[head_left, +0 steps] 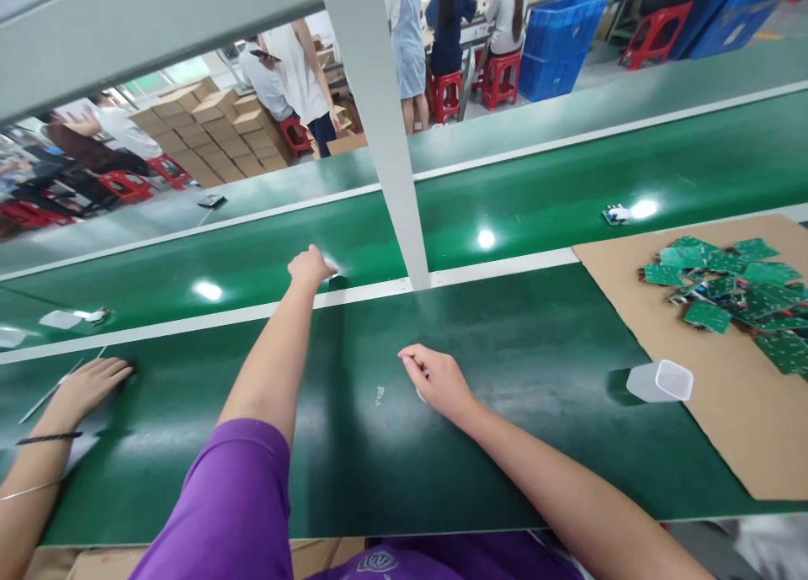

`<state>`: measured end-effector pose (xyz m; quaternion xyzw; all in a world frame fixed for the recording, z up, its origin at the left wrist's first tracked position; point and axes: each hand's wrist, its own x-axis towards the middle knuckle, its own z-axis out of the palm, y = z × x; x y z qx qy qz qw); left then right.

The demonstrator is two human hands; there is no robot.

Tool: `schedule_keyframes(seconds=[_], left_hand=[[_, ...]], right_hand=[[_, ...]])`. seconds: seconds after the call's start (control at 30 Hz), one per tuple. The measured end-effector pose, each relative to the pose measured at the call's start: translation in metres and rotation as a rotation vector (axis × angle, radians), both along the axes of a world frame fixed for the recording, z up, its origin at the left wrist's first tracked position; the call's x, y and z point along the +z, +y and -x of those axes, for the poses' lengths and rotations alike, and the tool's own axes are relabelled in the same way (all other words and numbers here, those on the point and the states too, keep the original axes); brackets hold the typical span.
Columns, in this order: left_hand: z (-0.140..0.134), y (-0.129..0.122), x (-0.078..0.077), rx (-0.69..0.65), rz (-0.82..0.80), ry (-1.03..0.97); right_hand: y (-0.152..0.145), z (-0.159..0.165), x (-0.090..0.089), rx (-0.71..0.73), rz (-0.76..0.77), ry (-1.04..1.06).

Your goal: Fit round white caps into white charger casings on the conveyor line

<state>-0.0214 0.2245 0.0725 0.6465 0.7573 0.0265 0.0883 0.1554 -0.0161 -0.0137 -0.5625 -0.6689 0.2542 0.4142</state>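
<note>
My left hand reaches over the bright green belt, thumb and a finger apart, the other fingers partly hidden. Just by the thumb is a small pale item with a dark edge, too blurred to name. Above the dark green work surface, my right hand is closed in a pinch. A whitish bit shows among its fingers, mostly hidden. Several tiny pale pieces lie to the left of that hand. Farther right, a translucent plastic cup lies on its side near the cardboard's edge.
Green circuit boards are heaped on a cardboard sheet at right. Small parts sit on the belt. A white post rises between work surface and belt. Another person's hand rests at left, near a thin tool.
</note>
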Motion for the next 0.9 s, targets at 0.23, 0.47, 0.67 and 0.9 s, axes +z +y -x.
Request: schedule_keyframes(seconds=[0.23, 0.47, 0.67, 0.9], left_hand=[[0.024, -0.003, -0.014, 0.056, -0.018, -0.164], [0.161, -0.133, -0.004, 0.011, -0.09, -0.467], [0.273, -0.347, -0.022, 0.208, -0.084, -0.819], [0.331, -0.498, -0.128, 0.665, 0.314, -0.597]], right_hand=[[-0.007, 0.001, 0.001, 0.068, -0.001, -0.175], [-0.01, 0.0, 0.004, 0.148, -0.125, -0.342], [-0.014, -0.003, 0.008, 0.177, -0.078, -0.3], [-0.015, 0.005, 0.021, 0.015, 0.149, -0.429]])
